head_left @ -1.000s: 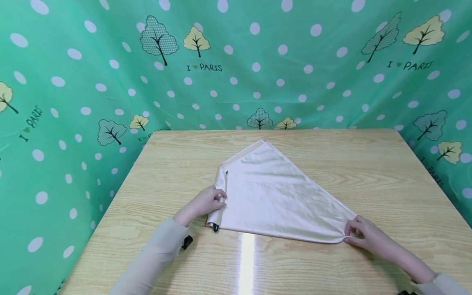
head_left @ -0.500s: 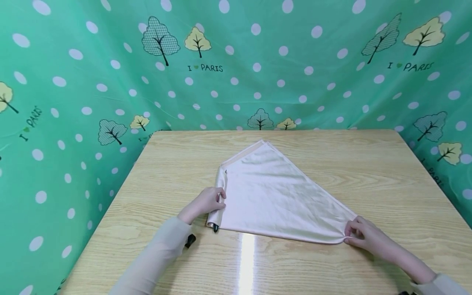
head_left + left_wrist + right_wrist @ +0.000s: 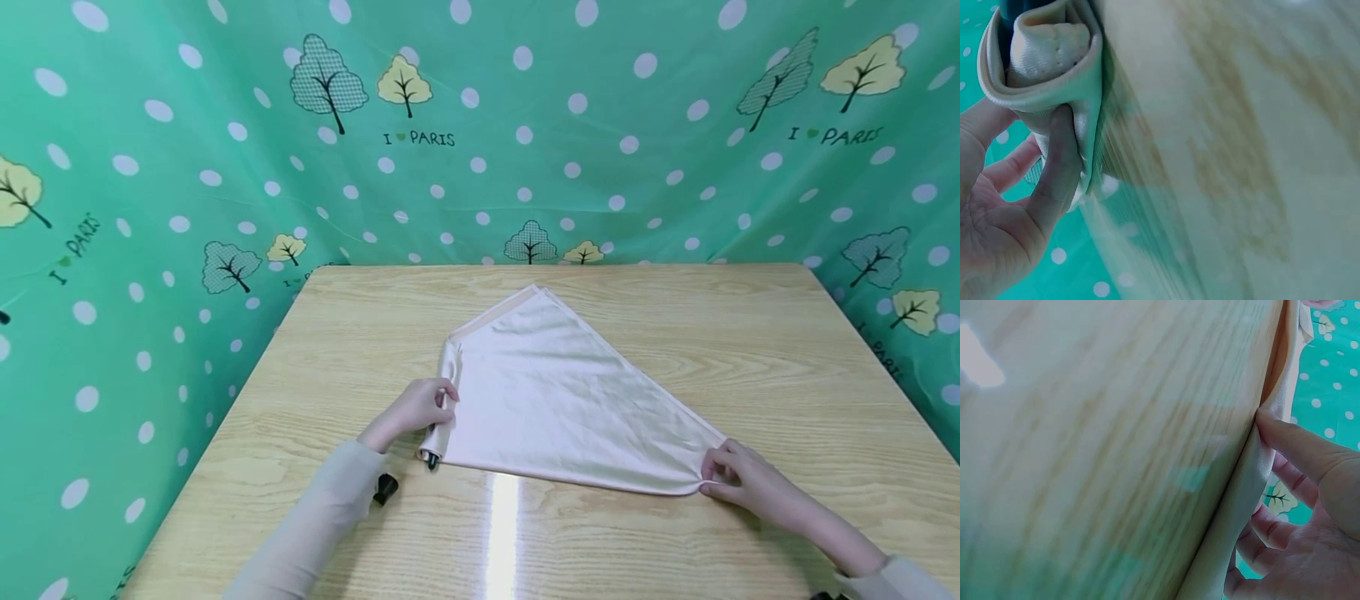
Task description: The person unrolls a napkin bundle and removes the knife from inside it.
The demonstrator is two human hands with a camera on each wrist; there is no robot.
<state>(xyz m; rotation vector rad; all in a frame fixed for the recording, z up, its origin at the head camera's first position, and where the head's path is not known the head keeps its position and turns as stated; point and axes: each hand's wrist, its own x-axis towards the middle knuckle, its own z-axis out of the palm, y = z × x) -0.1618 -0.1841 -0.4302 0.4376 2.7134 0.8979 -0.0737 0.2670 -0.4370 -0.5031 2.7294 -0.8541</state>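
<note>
A pale pink, satiny cloth (image 3: 555, 392) lies folded on the table, its far end coming to a point. Its left side is rolled up around a dark, rod-like thing, whose dark tip (image 3: 432, 461) pokes out of the near end. My left hand (image 3: 420, 407) grips this roll (image 3: 1054, 56), thumb on the near side and fingers behind it. Most of the dark thing is hidden inside the cloth. At the right, my right hand (image 3: 746, 483) pinches the cloth's near corner, with the thumb pressed at the edge in the right wrist view.
The wooden table (image 3: 675, 317) has a bright light reflection near its front. Behind and to the sides hangs a green curtain (image 3: 525, 108) with white dots and printed trees. A black wrist-worn piece (image 3: 386, 489) shows beside the left sleeve.
My left hand has shifted the near end of the roll slightly left, and the dark tip with it. The right hand keeps its pinch at the corner, unmoved.
</note>
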